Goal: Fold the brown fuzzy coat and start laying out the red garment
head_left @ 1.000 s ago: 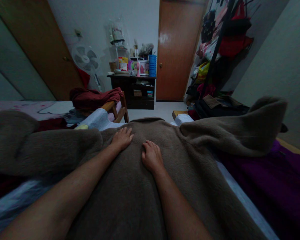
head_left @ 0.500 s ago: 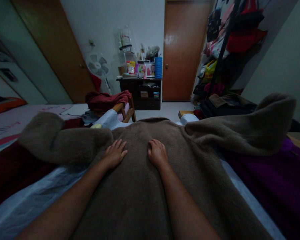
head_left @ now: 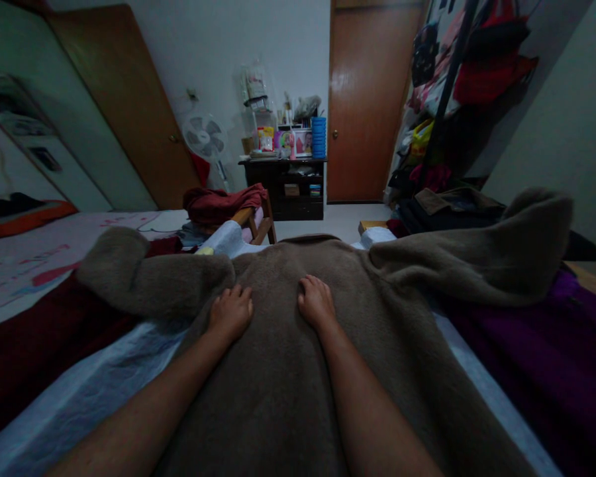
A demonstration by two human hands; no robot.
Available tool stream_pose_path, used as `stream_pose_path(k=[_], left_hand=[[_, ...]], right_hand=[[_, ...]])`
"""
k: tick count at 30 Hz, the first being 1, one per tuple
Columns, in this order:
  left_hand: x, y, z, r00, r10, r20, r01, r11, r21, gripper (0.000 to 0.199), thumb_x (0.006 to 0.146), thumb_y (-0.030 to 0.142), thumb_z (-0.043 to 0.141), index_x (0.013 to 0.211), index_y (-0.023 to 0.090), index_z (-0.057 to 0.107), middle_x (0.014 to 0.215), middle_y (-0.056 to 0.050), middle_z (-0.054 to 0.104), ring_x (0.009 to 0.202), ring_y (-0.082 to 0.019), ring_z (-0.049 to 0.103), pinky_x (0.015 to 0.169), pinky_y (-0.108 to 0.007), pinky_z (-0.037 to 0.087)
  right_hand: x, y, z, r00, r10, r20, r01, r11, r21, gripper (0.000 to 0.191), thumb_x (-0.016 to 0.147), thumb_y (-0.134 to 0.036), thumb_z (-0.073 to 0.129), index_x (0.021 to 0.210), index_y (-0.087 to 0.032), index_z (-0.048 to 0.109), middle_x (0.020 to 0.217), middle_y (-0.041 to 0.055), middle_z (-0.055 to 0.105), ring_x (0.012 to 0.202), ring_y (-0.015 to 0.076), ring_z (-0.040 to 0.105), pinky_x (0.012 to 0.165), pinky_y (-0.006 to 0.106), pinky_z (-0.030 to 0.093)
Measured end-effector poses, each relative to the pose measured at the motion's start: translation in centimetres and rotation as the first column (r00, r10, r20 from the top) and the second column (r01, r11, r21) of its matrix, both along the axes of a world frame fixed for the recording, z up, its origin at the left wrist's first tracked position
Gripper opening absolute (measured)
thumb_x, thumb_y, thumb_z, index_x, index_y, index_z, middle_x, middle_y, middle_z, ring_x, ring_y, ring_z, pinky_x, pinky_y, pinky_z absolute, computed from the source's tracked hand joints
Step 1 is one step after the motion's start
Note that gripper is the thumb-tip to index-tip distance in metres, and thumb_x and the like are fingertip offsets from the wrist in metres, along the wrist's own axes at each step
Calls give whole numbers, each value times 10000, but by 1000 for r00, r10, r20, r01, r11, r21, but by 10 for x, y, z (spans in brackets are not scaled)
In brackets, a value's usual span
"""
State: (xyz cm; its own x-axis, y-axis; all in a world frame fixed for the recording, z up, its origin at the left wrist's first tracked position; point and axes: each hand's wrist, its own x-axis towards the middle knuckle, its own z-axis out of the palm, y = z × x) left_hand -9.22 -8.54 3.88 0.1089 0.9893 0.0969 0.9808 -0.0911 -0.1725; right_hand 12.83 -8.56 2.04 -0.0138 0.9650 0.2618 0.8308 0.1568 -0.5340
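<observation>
A grey-brown fleecy coat (head_left: 283,371) lies spread over a pale blue-white padded surface, its collar at the far end and its sleeves stretched out to both sides. My left hand (head_left: 232,310) rests on the coat near the base of the left sleeve, its fingers curled down into the pile. Right of it, on the upper middle of the coat, sits my right hand (head_left: 316,299), also with curled fingers closed on the cloth. The fingertips of both hands are partly hidden.
Dark red cloth (head_left: 54,324) lies at the left and purple cloth (head_left: 531,344) at the right. Beyond the coat stand a wooden chair (head_left: 262,228) with red clothes, a dark cabinet (head_left: 283,189), and a fan (head_left: 204,137). Bags (head_left: 487,73) hang at the right.
My left hand has drawn its outstretched fingers in and curled them on the coat. My right hand stays nearly in place. The view has shifted slightly to the left.
</observation>
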Motion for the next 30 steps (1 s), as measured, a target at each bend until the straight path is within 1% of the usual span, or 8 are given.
stream_pose_path(k=[3,8,11,14,17,20,26,30], left_hand=[[1,-14,7,993,114,-16,-115,988,-105,459,911,340,360,1311,210,545,1354,-141,525,1176,-347,511,890,-453,455],[0,-30,11,975,219,-17,-216,939,-266,493,909,400,367,1305,174,553,1390,-215,488,1230,-390,500,898,-471,456],[1,-38,9,968,250,-11,-244,934,-261,531,921,410,346,1370,171,497,1425,-242,449,1310,-395,435,926,-490,444],[0,-47,0,960,281,14,-269,930,-253,586,929,423,312,1462,190,386,1522,-235,324,1394,-390,323,982,-549,396],[-4,-53,-11,960,277,42,-264,945,-190,612,941,435,264,1504,199,310,1576,-201,220,1449,-344,222,1080,-593,265],[-7,-56,-18,959,271,80,-256,953,-162,607,952,434,218,1510,207,290,1599,-175,154,1475,-328,122,1087,-665,165],[-8,-54,-20,959,256,120,-233,957,-173,603,955,424,217,1512,202,278,1600,-175,146,1476,-343,93,1039,-721,194],[-6,-56,-12,962,251,104,-229,955,-186,586,957,418,245,1504,213,299,1589,-186,187,1468,-357,128,1033,-707,227]], right_hand=[[0,-1,2,1000,5,-5,-5,1000,-6,407,848,-188,505,1245,-178,595,1408,99,517,1331,203,409,1124,362,247],[0,0,3,999,30,21,-27,995,-96,454,852,-239,528,1301,-176,550,1466,105,452,1377,220,348,1145,387,198],[0,0,2,999,40,36,-35,989,-144,499,851,-268,546,1341,-177,512,1500,118,405,1404,233,304,1149,416,175],[0,0,2,999,34,39,-28,989,-143,494,855,-265,538,1343,-192,508,1501,117,403,1405,225,304,1144,425,181],[0,1,3,998,34,50,-26,988,-153,497,857,-273,526,1347,-191,504,1504,107,400,1406,221,298,1148,417,171],[0,1,4,997,39,64,-27,984,-175,520,858,-290,520,1365,-178,490,1513,101,388,1412,220,281,1155,398,154],[-1,2,2,995,35,89,-21,988,-151,508,862,-289,511,1356,-172,500,1502,104,400,1403,218,295,1152,389,166],[-1,3,0,994,33,100,-19,990,-138,508,861,-294,512,1355,-173,500,1500,102,403,1401,220,299,1150,392,175]])
